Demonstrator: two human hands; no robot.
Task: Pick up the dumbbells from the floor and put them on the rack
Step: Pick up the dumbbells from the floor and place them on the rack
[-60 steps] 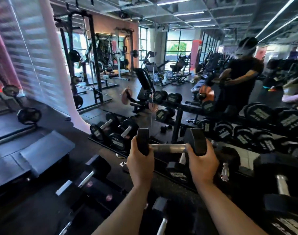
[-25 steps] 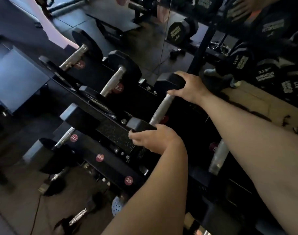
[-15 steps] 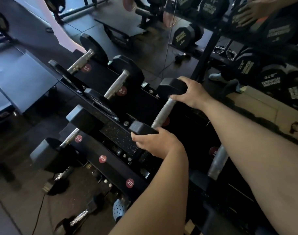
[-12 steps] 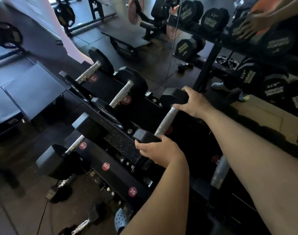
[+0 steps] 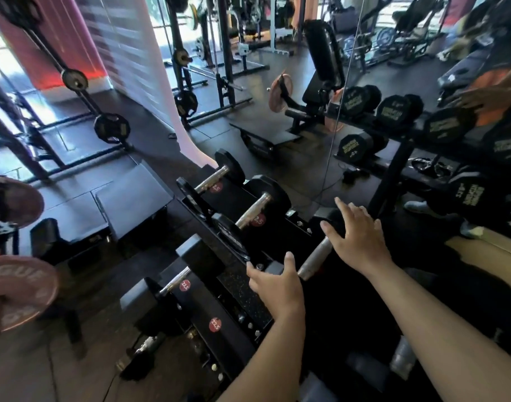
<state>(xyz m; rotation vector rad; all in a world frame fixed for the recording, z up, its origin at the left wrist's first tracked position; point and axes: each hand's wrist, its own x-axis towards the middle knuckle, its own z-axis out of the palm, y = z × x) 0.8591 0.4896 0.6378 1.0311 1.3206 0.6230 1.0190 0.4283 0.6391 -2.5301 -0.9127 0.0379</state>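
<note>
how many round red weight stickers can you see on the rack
4: two on the upper tier, under the two left dumbbell handles; two on the lower tier. Arms may hide more.

Left hand [image 5: 277, 281]: half a second ago it gripped the near head of the dumbbell [image 5: 316, 258]; now lifted off, fingers spread, thumb up, just above that head
Right hand [image 5: 357, 237]: earlier wrapped over the far head; now released, fingers splayed, hovering over it
Dumbbell: carried in the air in both hands 2.4 s ago; now lying alone on the top tier of the rack [image 5: 248, 288], right of the two 2.5 dumbbells
View: raised, showing more gym floor on the left
</note>
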